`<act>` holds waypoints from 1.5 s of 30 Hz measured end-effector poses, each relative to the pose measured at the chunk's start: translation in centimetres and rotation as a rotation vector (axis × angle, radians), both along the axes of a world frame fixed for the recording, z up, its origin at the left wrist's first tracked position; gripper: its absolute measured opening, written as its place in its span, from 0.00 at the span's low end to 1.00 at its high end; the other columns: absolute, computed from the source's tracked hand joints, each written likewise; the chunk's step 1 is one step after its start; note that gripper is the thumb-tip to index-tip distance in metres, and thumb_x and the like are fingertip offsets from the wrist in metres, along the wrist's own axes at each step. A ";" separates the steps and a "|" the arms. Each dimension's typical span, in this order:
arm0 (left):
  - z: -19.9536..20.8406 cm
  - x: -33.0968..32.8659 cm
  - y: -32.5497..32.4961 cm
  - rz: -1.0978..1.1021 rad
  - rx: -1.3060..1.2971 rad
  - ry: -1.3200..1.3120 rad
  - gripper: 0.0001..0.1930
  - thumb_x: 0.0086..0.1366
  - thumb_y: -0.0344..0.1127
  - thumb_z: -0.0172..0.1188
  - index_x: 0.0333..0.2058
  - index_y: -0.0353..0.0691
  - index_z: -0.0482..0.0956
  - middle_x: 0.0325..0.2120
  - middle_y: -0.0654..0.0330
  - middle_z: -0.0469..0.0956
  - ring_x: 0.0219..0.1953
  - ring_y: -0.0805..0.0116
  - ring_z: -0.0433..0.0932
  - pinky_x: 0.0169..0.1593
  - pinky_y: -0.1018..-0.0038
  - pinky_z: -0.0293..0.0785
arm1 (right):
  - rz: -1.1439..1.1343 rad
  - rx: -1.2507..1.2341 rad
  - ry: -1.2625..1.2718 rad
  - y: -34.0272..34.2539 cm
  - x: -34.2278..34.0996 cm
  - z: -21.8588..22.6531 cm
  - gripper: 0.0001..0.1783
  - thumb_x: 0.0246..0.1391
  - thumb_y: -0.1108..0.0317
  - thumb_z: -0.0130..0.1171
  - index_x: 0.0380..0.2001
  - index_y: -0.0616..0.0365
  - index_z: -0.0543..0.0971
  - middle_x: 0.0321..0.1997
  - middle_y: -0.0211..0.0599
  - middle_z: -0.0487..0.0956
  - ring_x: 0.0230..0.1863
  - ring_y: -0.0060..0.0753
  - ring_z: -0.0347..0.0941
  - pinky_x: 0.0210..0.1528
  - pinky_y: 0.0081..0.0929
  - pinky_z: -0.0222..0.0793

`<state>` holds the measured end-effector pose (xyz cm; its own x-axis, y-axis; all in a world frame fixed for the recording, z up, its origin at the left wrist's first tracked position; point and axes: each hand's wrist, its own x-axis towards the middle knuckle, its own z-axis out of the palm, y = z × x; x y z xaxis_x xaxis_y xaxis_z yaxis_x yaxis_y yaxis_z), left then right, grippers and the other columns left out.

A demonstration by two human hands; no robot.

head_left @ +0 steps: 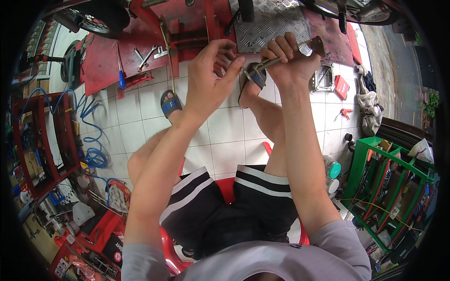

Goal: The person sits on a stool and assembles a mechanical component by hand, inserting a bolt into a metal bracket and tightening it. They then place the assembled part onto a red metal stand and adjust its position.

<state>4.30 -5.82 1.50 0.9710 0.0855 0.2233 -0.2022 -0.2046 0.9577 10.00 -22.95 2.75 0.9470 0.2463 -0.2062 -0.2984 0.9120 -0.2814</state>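
Observation:
My right hand (293,63) is wrapped round a metal rod-like part (269,62), held up above the floor in front of me. From the fist's right side sticks out a brownish, rusty-looking end piece (319,47); a small bracket-like end shows on the left. What kind of part it is, I cannot make out. Just left of that end, my left hand (208,77) is raised with its fingers loosely bent and the thumb apart, holding nothing visible. Beyond both hands lies a red work platform (101,63) with a diamond-pattern metal plate (272,28) on it.
A blue-handled screwdriver (122,77) and wrenches (147,57) lie on the platform. Motorcycle wheels (101,21) stand at the far side. To the right are a red box (341,87), red-handled pliers (346,112) and a green rack (361,157). A blue coiled hose (96,154) hangs left.

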 end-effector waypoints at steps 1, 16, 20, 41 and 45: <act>-0.1 0.0 0.0 0.004 0.035 0.010 0.25 0.48 0.33 0.73 0.44 0.36 0.74 0.29 0.61 0.77 0.24 0.74 0.75 0.27 0.79 0.69 | 0.005 0.019 -0.012 0.0 0.0 -0.1 0.27 0.49 0.39 0.46 0.16 0.50 0.56 0.13 0.24 0.51 0.15 0.21 0.47 0.25 0.23 0.44; 0.0 -0.1 0.2 0.015 0.100 -0.006 0.29 0.45 0.34 0.74 0.46 0.36 0.73 0.30 0.60 0.76 0.24 0.72 0.74 0.28 0.76 0.71 | -0.034 -0.011 0.023 0.2 -0.1 0.5 0.27 0.49 0.38 0.45 0.16 0.50 0.56 0.13 0.24 0.50 0.15 0.22 0.46 0.26 0.24 0.44; 0.9 -0.6 -0.2 -0.060 0.207 -0.119 0.28 0.46 0.34 0.74 0.46 0.36 0.72 0.31 0.60 0.77 0.24 0.73 0.75 0.28 0.76 0.70 | -0.117 -0.060 0.104 0.6 -0.1 1.0 0.28 0.50 0.38 0.45 0.16 0.50 0.57 0.13 0.24 0.50 0.15 0.22 0.46 0.25 0.24 0.44; 0.3 -0.2 0.3 0.000 0.096 -0.046 0.32 0.48 0.35 0.74 0.52 0.39 0.69 0.36 0.61 0.78 0.29 0.74 0.77 0.30 0.79 0.70 | -0.042 0.031 -0.025 -0.3 0.1 0.2 0.25 0.48 0.41 0.44 0.16 0.50 0.57 0.13 0.23 0.51 0.15 0.21 0.46 0.26 0.23 0.45; 0.3 -0.4 -0.1 0.021 0.174 -0.071 0.32 0.47 0.38 0.74 0.49 0.37 0.70 0.34 0.57 0.76 0.23 0.71 0.73 0.28 0.75 0.70 | -0.073 0.055 0.001 -0.3 0.1 0.0 0.25 0.48 0.41 0.43 0.16 0.50 0.57 0.12 0.23 0.50 0.15 0.21 0.46 0.25 0.23 0.45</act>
